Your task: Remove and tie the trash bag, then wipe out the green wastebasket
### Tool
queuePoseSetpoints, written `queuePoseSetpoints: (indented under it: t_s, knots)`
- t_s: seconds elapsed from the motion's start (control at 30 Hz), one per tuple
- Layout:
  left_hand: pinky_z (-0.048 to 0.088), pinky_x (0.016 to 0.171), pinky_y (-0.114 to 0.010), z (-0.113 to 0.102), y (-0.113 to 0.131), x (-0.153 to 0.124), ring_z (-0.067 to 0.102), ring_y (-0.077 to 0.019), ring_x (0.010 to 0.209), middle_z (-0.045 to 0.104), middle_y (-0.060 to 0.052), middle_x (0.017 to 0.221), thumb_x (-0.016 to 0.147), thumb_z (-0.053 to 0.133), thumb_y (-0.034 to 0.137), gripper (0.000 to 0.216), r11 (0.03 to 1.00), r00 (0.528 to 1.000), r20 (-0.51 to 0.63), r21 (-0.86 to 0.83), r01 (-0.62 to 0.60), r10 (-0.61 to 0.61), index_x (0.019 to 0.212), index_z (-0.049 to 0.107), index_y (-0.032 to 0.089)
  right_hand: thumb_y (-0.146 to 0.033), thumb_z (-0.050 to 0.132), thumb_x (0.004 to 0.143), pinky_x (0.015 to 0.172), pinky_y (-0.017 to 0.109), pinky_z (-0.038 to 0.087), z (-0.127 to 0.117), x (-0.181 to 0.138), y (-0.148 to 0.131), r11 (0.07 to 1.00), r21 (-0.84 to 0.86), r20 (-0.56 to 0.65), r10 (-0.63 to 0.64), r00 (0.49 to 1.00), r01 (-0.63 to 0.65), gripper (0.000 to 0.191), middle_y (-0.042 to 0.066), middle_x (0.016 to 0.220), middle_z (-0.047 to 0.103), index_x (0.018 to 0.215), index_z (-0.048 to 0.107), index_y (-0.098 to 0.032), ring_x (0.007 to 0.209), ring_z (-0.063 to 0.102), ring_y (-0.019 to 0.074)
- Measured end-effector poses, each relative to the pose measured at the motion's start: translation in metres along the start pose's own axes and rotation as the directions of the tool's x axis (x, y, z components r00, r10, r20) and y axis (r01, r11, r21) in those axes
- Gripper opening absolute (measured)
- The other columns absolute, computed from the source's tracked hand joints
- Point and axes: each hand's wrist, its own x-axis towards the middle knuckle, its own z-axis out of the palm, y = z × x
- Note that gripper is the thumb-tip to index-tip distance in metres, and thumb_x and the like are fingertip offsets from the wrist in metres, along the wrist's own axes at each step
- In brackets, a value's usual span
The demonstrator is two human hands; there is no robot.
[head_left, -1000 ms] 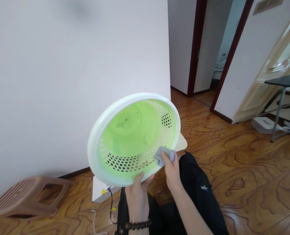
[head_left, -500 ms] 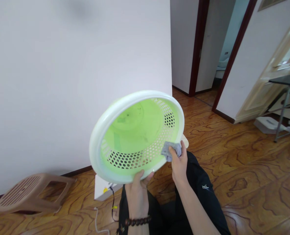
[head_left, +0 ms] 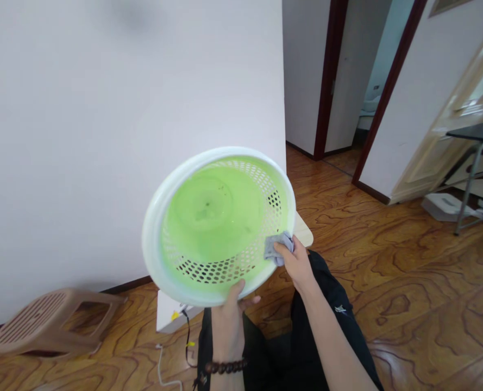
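A round green basket (head_left: 208, 217) with a white rim and perforated sides is held up in front of me, tilted so its inside faces me. My left hand (head_left: 229, 320), with a bead bracelet on the wrist, grips the lower rim. My right hand (head_left: 296, 263) pinches a small grey cloth (head_left: 276, 247) and presses it against the basket's inner right wall near the rim.
A brown plastic stool (head_left: 49, 323) lies on its side at the lower left on the wooden floor. A white box with a cable (head_left: 171, 315) sits below the basket by the white wall. Doorways and a black metal table (head_left: 475, 163) stand at the right.
The basket has tilted and shifted slightly left, its inside turned more toward me. My right hand with the cloth has moved up along the inner right wall.
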Motion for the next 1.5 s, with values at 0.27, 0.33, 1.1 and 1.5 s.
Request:
queuePoseSetpoints:
  t_s: [0.27,0.33,1.1,1.5]
  knots:
    - [0.057,0.055,-0.026,-0.004,-0.006,0.003,0.061,-0.0207,0.090,0.060,-0.008,0.110,0.065,0.068,0.012,0.047,0.997,0.998,-0.041,-0.060,-0.041,0.039,0.111,0.058,0.020,-0.032,0.066,0.067,0.070,0.033,0.048,0.000,0.004,-0.003,0.995,-0.065,-0.093,-0.079,0.993,0.073,0.028,0.002,0.080,0.065,0.090,0.061,-0.017,0.075,0.059,0.0178]
    - [0.057,0.056,-0.025,-0.005,-0.007,0.004,0.060,-0.0209,0.093,0.060,-0.007,0.112,0.065,0.067,0.012,0.046,0.995,0.996,-0.052,-0.075,-0.073,0.069,0.109,0.060,0.020,-0.031,0.065,0.070,0.076,0.035,0.048,0.011,-0.014,0.007,0.998,-0.051,-0.168,-0.048,0.985,0.040,0.031,0.004,0.087,0.066,0.096,0.059,-0.017,0.081,0.060,0.0190]
    - [0.059,0.063,-0.030,0.003,-0.009,-0.002,0.058,-0.0217,0.099,0.060,-0.005,0.109,0.067,0.067,0.012,0.045,0.976,0.986,-0.086,-0.150,-0.156,0.144,0.110,0.061,0.023,-0.037,0.062,0.075,0.093,0.036,0.042,0.017,-0.014,-0.002,0.989,-0.129,-0.228,-0.096,0.969,0.068,0.052,0.007,0.113,0.062,0.121,0.051,-0.017,0.105,0.057,0.0213]
    - [0.059,0.063,-0.029,0.007,-0.008,-0.003,0.058,-0.0218,0.099,0.062,-0.006,0.106,0.068,0.067,0.012,0.040,0.976,0.987,-0.080,-0.160,-0.147,0.136,0.106,0.062,0.021,-0.032,0.067,0.069,0.091,0.038,0.045,0.015,-0.013,-0.004,1.000,0.032,-0.185,0.006,0.983,0.000,0.056,0.008,0.111,0.062,0.120,0.052,-0.017,0.102,0.058,0.0219]
